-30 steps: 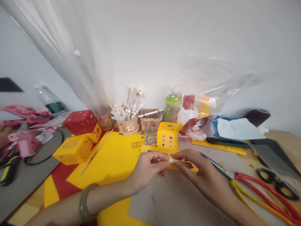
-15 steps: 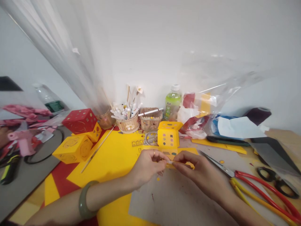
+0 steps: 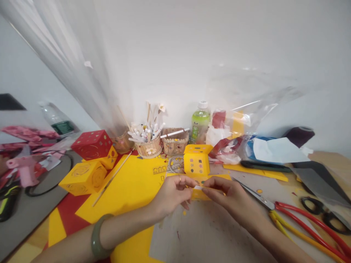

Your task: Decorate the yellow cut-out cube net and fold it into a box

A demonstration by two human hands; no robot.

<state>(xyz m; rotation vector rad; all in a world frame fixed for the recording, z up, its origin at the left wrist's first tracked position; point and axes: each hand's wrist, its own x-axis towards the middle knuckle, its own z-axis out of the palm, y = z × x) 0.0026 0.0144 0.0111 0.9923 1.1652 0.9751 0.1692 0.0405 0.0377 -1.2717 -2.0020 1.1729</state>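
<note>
In front of me lies a partly folded yellow paper box (image 3: 196, 166) with its flaps up and small shapes cut out of it. A small white strip (image 3: 198, 187) stretches between my fingertips at the box's near side. My left hand (image 3: 172, 193) pinches its left end between thumb and finger. At the other end, the thumb and finger of my right hand (image 3: 231, 193) are closed on the strip. Both hands partly cover the near flaps of the box.
Large scissors (image 3: 270, 204) with red and yellow handles lie at right, beside black-handled scissors (image 3: 323, 215). Finished red (image 3: 93, 144) and yellow boxes (image 3: 82, 177) stand at left. Behind are a pen basket (image 3: 149, 146), a green drink bottle (image 3: 200, 122) and a pink glue gun (image 3: 24, 170).
My view has shifted slightly. Both hands stay at the near side of the yellow box, and a bit more of the white strip shows between my fingers.
</note>
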